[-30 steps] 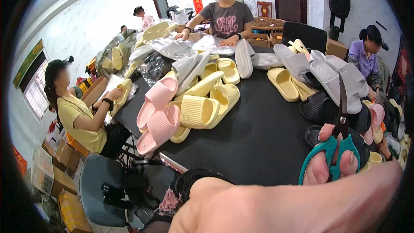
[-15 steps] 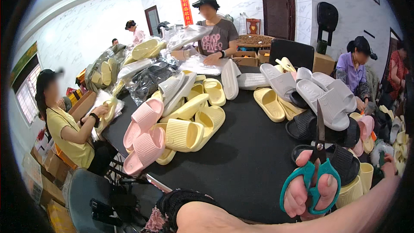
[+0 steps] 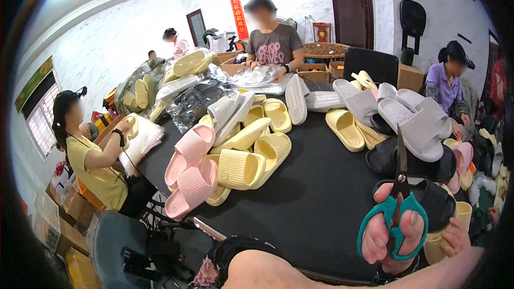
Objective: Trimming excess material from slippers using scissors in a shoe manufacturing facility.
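My right hand is closed round the handles of scissors with teal grips, blades pointing up and together. A black sandal lies just beyond them. Crossing low over to the right, my left forearm ends in my left hand, whose fingers curl over a pale yellow slipper at the table's right edge. Part of that slipper is hidden behind the hand. Above the scissors rest grey slippers. Left of centre, yellow slippers lie heaped with pink slippers.
The black table shows bare cloth at its middle. Plastic-wrapped slippers pile at its far left. Co-workers sit or stand around: one in yellow at left, one in grey opposite, one in purple at right. A grey chair is near left.
My left hand has moved left and down from the far right onto the yellow slipper. The scissors stay in my right hand. The view has shifted slightly. The co-worker opposite has lowered a plastic bag.
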Demonstrator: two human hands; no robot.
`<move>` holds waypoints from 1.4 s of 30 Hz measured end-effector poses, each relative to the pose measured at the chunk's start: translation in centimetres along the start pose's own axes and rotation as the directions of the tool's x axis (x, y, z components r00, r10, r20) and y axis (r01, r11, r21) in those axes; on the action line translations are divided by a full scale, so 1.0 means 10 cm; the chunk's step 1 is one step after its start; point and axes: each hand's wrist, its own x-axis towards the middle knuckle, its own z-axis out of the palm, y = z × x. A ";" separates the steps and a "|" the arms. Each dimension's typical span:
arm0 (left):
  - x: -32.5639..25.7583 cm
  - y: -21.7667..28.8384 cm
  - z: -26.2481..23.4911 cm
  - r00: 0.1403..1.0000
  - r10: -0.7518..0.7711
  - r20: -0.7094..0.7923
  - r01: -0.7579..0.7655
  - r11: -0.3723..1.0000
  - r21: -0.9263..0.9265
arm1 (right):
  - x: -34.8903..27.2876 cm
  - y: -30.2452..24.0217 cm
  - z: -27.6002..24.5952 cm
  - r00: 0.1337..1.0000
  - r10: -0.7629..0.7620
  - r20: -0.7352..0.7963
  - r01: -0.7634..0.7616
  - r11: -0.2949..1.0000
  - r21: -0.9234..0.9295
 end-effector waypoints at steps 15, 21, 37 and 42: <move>-0.14 -0.01 0.16 0.986 0.131 -0.107 -0.129 0.991 0.023 | 0.00 0.03 -0.09 0.999 -0.036 0.004 0.036 0.997 -0.072; -0.15 -0.05 0.24 0.976 0.163 -0.142 -0.162 0.987 0.019 | -0.06 -0.06 0.03 0.994 -0.085 -0.062 0.079 0.993 -0.090; -0.21 -0.03 0.47 0.952 0.188 -0.240 -0.185 0.982 0.035 | 0.02 -0.13 -0.14 0.995 -0.025 0.095 0.022 0.999 0.033; -0.16 -0.09 0.48 0.957 0.170 -0.236 -0.172 0.985 0.013 | -0.01 -0.07 -0.27 0.989 -0.056 0.134 0.054 0.998 0.019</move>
